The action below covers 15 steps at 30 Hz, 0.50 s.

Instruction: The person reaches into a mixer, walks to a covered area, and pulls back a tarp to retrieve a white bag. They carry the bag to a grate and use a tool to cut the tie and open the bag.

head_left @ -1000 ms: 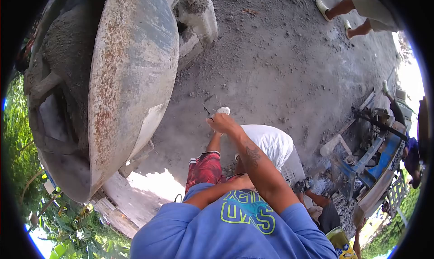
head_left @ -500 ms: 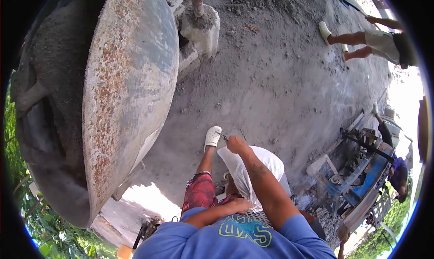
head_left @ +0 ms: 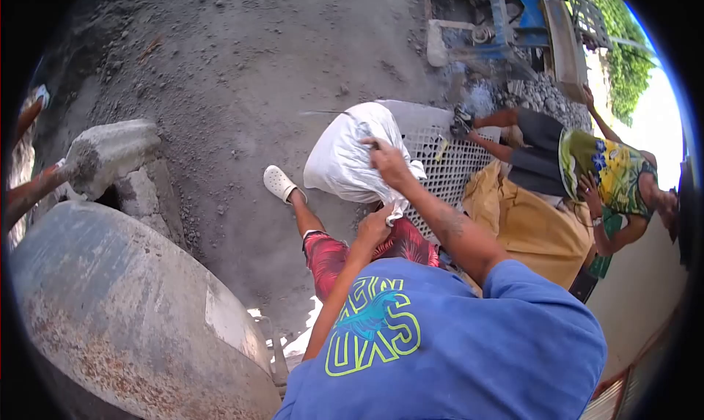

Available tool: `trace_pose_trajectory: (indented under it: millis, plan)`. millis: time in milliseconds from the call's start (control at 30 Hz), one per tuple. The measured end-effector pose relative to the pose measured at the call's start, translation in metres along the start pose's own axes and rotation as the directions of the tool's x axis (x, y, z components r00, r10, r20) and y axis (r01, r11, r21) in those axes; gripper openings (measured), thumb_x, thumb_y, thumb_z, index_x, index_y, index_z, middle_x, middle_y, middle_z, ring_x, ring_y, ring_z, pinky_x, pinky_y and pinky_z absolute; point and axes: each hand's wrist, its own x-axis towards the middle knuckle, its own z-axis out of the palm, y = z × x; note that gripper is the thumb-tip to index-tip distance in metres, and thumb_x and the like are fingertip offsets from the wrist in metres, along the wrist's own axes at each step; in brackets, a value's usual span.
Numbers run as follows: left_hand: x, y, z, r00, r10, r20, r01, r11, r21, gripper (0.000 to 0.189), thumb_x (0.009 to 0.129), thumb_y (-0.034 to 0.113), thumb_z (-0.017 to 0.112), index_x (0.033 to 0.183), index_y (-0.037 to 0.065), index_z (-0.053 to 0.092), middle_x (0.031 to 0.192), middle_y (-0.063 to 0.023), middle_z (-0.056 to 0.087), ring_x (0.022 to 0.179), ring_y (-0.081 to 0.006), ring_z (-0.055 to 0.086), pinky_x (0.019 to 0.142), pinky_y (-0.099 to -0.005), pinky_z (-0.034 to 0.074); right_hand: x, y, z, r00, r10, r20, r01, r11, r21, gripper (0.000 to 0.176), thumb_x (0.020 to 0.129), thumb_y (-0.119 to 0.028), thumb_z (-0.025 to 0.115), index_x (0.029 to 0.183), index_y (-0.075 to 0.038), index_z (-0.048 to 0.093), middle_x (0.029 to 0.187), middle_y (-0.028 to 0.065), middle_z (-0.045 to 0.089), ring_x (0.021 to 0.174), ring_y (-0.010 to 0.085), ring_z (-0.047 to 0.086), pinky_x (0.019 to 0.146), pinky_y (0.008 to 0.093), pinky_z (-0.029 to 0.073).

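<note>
- Ground [head_left: 242, 68] is spreading out grey and gritty under open daylight, with loose stones scattered across it.
- A rusty mixer drum [head_left: 110, 310] is filling the near left corner, and a concrete block [head_left: 110, 152] is sitting just beyond it.
- The right hand [head_left: 389, 163] is clamping its curled fingers on the top of a white sack [head_left: 345, 163].
- The sack is sitting in front of the person's knees, just beside a white mesh crate [head_left: 447, 167]. Whether it is resting on the ground is not showing.
- The left hand [head_left: 374, 228] is touching the sack's lower corner. Whether its fingers are gripping, I cannot tell.
- A foot in a white clog [head_left: 280, 183] is standing on the dirt left of the sack.
- A co-worker in a floral shirt [head_left: 609, 167] is bending over a tan sack [head_left: 524, 226] to the right.
- Gravel [head_left: 546, 94] is lying heaped below a blue machine [head_left: 532, 2] at the far edge.
</note>
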Motion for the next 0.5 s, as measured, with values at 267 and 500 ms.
trace_pose_trajectory:
  millis: [267,500]
  plan:
    - [0.002,-0.010,-0.020,0.979,0.153,-0.137,-0.142,0.986,0.086,0.053,0.065,-0.003,0.048,0.117,0.009,0.047,0.090,-0.0242,0.055,0.087,-0.0407,0.051,0.070,-0.0435,0.042,-0.220,0.324,-0.141,0.755,0.645,-0.122,-0.560,0.536,-0.631,0.025,0.078,-0.017,0.040,0.092,-0.001,0.055,0.089,0.0254,0.056,0.086,0.0402,0.053,0.076,0.0467,0.041]
    - [0.016,0.004,-0.022,0.960,-0.045,-0.275,0.111,0.967,0.231,0.033,0.074,0.007,0.052,0.107,0.003,0.052,0.087,-0.0239,0.056,0.087,-0.0407,0.051,0.069,-0.0344,0.044,-0.181,0.433,-0.131,0.534,0.841,0.083,-0.695,0.493,-0.523,0.077,0.076,-0.059,0.043,0.105,0.012,0.049,0.105,0.0297,0.051,0.103,0.0393,0.047,0.088,0.0406,0.037]
